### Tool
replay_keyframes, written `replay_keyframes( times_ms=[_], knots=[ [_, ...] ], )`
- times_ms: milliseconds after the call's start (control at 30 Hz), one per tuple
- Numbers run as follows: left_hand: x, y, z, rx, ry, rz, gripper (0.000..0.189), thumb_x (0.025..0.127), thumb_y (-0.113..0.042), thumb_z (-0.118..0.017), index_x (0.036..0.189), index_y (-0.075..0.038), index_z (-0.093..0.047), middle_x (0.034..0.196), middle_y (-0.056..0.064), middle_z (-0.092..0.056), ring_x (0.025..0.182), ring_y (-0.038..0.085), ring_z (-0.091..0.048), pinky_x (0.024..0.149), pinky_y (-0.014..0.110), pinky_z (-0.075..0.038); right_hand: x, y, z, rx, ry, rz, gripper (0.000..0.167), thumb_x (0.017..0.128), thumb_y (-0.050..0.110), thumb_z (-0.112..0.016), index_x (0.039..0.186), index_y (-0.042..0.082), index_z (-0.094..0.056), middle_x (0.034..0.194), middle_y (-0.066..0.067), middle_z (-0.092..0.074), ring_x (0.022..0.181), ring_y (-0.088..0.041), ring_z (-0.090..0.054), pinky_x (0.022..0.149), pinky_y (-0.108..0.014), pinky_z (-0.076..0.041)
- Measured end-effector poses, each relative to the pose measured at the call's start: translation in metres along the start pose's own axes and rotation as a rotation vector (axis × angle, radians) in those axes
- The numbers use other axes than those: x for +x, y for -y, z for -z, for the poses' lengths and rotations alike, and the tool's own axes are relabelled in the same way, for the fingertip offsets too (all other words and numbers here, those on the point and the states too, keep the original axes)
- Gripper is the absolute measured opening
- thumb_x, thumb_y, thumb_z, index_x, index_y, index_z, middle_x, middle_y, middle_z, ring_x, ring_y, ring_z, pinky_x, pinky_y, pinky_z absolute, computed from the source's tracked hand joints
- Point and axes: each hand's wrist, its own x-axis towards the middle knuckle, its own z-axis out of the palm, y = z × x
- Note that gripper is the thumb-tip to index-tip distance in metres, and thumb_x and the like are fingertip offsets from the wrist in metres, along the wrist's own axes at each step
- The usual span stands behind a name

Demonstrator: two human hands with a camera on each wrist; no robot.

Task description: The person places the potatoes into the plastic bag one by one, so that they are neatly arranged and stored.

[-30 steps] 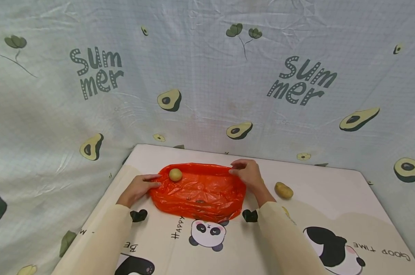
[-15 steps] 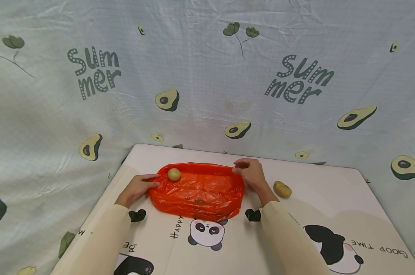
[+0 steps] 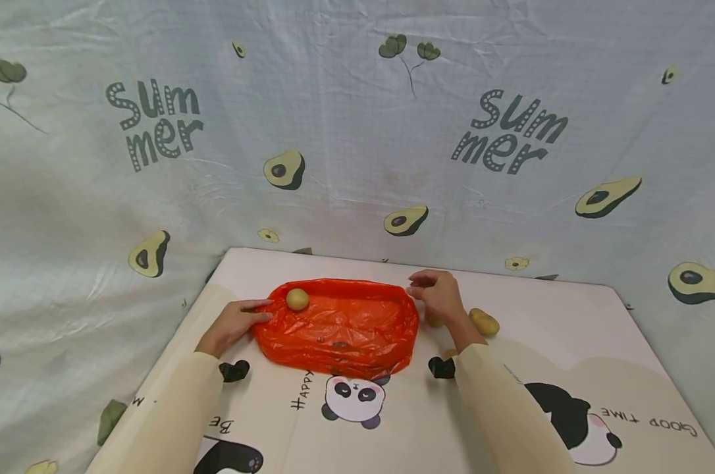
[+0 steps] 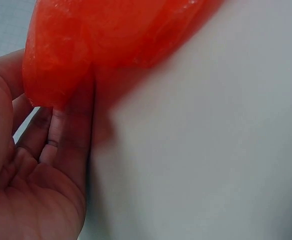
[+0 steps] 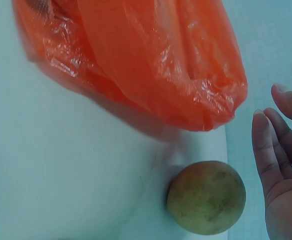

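A red plastic bag [image 3: 357,322] lies spread wide on the table, its rim raised around a shallow middle. One round potato [image 3: 297,299] sits at its back left corner. My left hand [image 3: 234,324] touches the bag's left side with nearly straight fingers; in the left wrist view the bag [image 4: 101,40] hangs over the fingertips. Just off the right back corner is my right hand [image 3: 442,296], fingers loosely bent and holding nothing. The right wrist view shows a gap between this hand [image 5: 286,155] and the bag [image 5: 161,60], with a potato [image 5: 206,197] on the table nearby.
A longish potato [image 3: 484,322] lies right of the right wrist, and another potato [image 3: 433,319] is partly hidden behind that wrist. The white table [image 3: 547,329] has printed pandas and lettering. Hanging cloth [image 3: 345,131] with avocado prints closes off the back and sides.
My right hand has let go of the bag's right rim and moved slightly right, away from it. A potato behind that wrist now shows. The left hand stays at the bag.
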Motion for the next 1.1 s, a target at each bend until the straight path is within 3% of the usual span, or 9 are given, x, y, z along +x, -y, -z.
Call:
replay_keyframes(
  times_ms=[333, 600, 900, 1100],
  knots=[
    [0.004, 0.003, 0.000, -0.010, 0.002, -0.006, 0.052, 0.102, -0.025, -0.065, 0.150, -0.006, -0.055, 0.159, 0.027, -0.045, 0.137, 0.043, -0.052, 0.110, 0.048, -0.055, 0.000, -0.006, 0.011, -0.033, -0.020, -0.005, 0.034, 0.098, 0.017, -0.071, 0.130, 0.007, -0.070, 0.123, -0.015, -0.072, 0.107, -0.031, -0.068, 0.098, -0.040, -0.062],
    [0.004, 0.003, 0.000, -0.023, 0.006, -0.011, 0.052, 0.102, -0.023, -0.064, 0.150, -0.006, -0.055, 0.159, 0.028, -0.045, 0.134, 0.042, -0.054, 0.106, 0.044, -0.058, 0.001, -0.012, 0.018, -0.050, -0.040, -0.003, 0.028, 0.098, 0.017, -0.072, 0.124, 0.007, -0.073, 0.121, -0.016, -0.073, 0.108, -0.032, -0.066, 0.094, -0.039, -0.061],
    [0.002, -0.001, 0.001, -0.034, 0.007, 0.004, 0.052, 0.102, -0.022, -0.064, 0.150, -0.005, -0.055, 0.159, 0.027, -0.045, 0.136, 0.041, -0.053, 0.110, 0.046, -0.055, 0.000, -0.014, 0.026, -0.048, -0.037, -0.049, 0.034, 0.098, 0.017, -0.071, 0.129, 0.004, -0.070, 0.125, -0.017, -0.071, 0.113, -0.033, -0.063, 0.095, -0.038, -0.060],
    [-0.001, -0.004, -0.001, -0.033, 0.000, 0.025, 0.052, 0.103, -0.023, -0.064, 0.151, -0.005, -0.054, 0.157, 0.028, -0.047, 0.126, 0.037, -0.058, 0.098, 0.034, -0.061, 0.000, -0.017, 0.033, -0.043, -0.047, -0.045, 0.033, 0.098, 0.015, -0.071, 0.129, 0.003, -0.071, 0.124, -0.018, -0.072, 0.112, -0.032, -0.064, 0.096, -0.038, -0.059]
  ],
)
